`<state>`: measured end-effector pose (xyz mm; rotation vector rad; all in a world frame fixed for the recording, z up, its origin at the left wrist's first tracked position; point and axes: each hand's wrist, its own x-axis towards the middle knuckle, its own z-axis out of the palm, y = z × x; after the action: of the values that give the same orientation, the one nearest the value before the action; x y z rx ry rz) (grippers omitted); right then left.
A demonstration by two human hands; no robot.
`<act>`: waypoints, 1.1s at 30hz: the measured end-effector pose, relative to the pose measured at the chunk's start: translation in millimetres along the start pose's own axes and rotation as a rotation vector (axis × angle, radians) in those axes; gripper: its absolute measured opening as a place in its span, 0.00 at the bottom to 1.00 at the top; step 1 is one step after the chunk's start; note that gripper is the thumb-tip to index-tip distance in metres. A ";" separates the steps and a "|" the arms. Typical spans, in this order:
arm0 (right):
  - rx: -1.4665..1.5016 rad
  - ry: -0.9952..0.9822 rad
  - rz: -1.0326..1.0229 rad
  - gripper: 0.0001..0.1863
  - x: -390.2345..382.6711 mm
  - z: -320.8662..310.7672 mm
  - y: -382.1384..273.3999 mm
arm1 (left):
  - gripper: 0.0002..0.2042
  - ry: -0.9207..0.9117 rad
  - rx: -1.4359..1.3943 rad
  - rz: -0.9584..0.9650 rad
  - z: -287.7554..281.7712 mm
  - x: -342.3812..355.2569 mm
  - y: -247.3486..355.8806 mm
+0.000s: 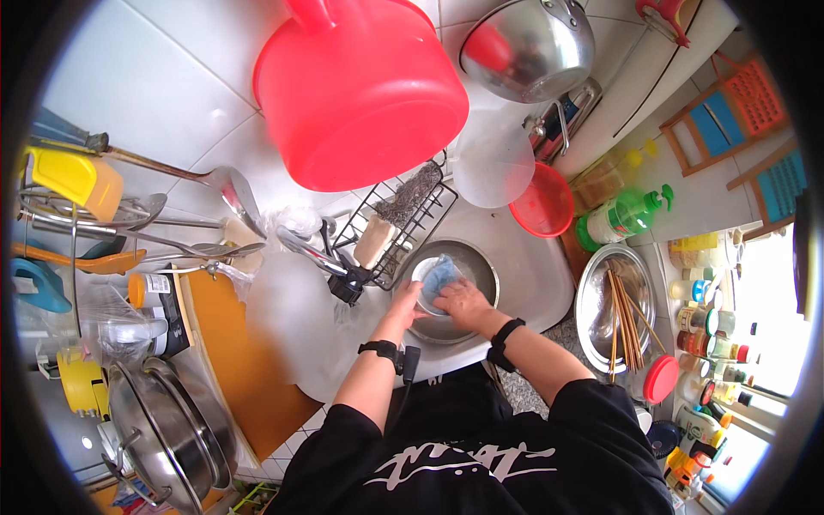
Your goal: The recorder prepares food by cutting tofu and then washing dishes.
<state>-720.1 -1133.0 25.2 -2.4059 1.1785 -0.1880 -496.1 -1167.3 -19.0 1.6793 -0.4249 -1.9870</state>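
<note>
Over a metal basin [470, 324] in the white sink [532, 270], my left hand [406, 299] grips the left side of a small white bowl [422, 268]. My right hand [459, 300] presses a light blue cloth [442, 270] against the inside of that bowl, its fingers bent over the cloth. Just behind, a black wire rack [354, 225] holds a pale soap bar or sponge [374, 241] and a metal scourer [407, 193]. The faucet [312, 249] reaches in from the left of the sink.
A red plastic container [360, 94] and steel pot [524, 51] are above. Right are a green pump bottle [618, 221], red bowl [536, 193], steel dish [592, 300] with chopsticks, and several jars. Left are hanging utensils [219, 184], a wooden board [223, 343] and steel pans [146, 438].
</note>
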 end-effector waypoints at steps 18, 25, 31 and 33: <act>-0.259 0.090 -0.207 0.13 0.9 -1.7 12.7 | 0.30 -0.108 0.061 -0.009 -23.5 -11.3 5.5; 0.459 0.001 0.183 0.19 26.5 10.4 -33.5 | 0.40 0.274 -0.003 0.263 3.7 2.1 -23.8; -0.154 0.039 -0.166 0.19 6.6 -4.0 3.3 | 0.34 -0.097 0.108 -0.106 -27.7 -22.8 16.2; -0.036 -0.049 -0.167 0.18 11.2 -5.4 -1.6 | 0.33 -0.125 0.040 -0.176 -26.0 -27.6 19.2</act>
<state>-713.6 -1142.7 29.9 -2.5258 0.9678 -0.1608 -464.2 -1165.7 9.0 1.6720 -0.3737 -2.2338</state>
